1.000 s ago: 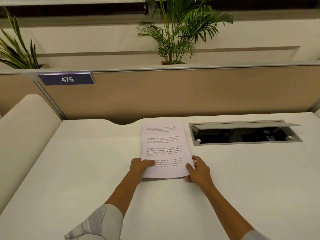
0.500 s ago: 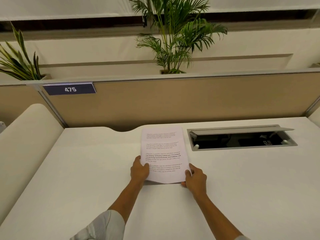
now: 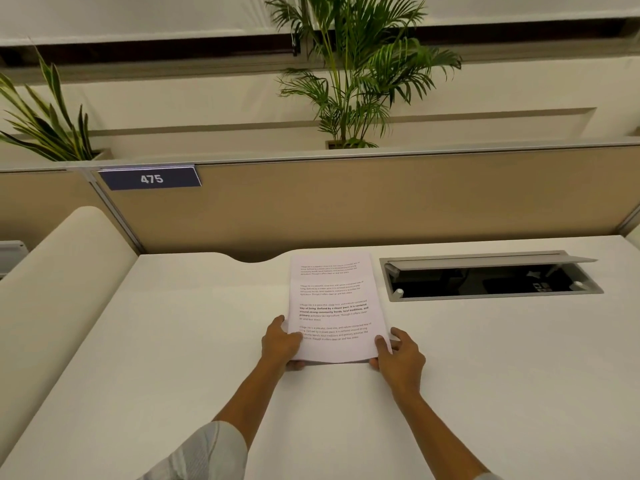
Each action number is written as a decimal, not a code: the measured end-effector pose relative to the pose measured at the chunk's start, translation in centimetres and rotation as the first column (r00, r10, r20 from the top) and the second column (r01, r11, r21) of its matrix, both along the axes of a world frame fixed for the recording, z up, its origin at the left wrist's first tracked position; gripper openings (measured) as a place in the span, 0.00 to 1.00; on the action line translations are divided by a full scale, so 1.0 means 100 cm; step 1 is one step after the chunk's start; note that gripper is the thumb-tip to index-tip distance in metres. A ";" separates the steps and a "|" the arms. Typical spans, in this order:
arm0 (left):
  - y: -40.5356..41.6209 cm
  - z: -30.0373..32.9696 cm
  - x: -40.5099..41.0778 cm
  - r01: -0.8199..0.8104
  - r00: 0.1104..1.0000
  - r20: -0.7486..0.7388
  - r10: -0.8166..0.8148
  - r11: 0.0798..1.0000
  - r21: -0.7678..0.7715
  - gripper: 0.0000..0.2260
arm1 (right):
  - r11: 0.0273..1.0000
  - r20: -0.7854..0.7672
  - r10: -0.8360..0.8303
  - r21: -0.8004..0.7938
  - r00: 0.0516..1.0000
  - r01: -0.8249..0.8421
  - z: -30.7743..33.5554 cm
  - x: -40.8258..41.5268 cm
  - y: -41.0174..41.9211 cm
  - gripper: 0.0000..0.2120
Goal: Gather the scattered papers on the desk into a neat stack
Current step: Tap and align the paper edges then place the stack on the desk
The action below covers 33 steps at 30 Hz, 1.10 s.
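A stack of white printed papers sits in the middle of the white desk, its near end raised a little off the surface. My left hand grips the stack's near left corner, thumb on top and fingers underneath. My right hand holds the near right corner the same way. The sheets look aligned, with only the top page's text showing. No other loose papers are in view.
An open grey cable hatch is set into the desk right of the papers. A tan partition with a "475" label closes the back. A cream rounded divider runs along the left. Plants stand behind.
Both hands have closed tighter on the near corners and lifted the stack's near edge slightly. The left hand shifted from resting on the page to gripping its edge. The camera tilted down.
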<state>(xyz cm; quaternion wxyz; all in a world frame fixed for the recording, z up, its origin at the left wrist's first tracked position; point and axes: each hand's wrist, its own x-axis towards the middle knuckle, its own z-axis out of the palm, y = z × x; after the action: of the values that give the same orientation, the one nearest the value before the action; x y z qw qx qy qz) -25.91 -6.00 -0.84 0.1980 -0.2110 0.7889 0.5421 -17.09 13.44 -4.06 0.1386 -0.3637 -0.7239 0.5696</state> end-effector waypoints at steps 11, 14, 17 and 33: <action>0.001 0.002 0.015 -0.076 0.997 -0.027 0.078 0.995 0.063 0.24 | 0.999 -0.060 -0.016 -0.039 0.998 0.014 -0.002 0.008 0.001 0.18; 0.000 0.000 0.017 -0.102 0.994 -0.035 0.105 0.992 0.067 0.24 | 0.998 -0.043 -0.044 -0.043 0.998 0.042 -0.004 0.008 0.002 0.18; 0.001 0.001 0.020 -0.102 0.993 -0.048 0.105 0.992 0.070 0.23 | 0.998 -0.043 -0.051 -0.041 0.998 0.049 -0.006 0.009 0.004 0.16; -0.004 -0.001 0.023 -0.174 0.982 -0.076 0.172 0.984 -0.028 0.19 | 0.992 0.017 -0.069 -0.104 0.998 0.070 -0.001 0.007 0.012 0.08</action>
<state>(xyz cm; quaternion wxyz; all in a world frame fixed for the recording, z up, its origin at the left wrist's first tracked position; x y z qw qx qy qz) -23.60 -6.45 -0.92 0.1173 -0.2620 0.7838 0.5508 -16.43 14.59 -4.13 0.1343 -0.3992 -0.6808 0.5992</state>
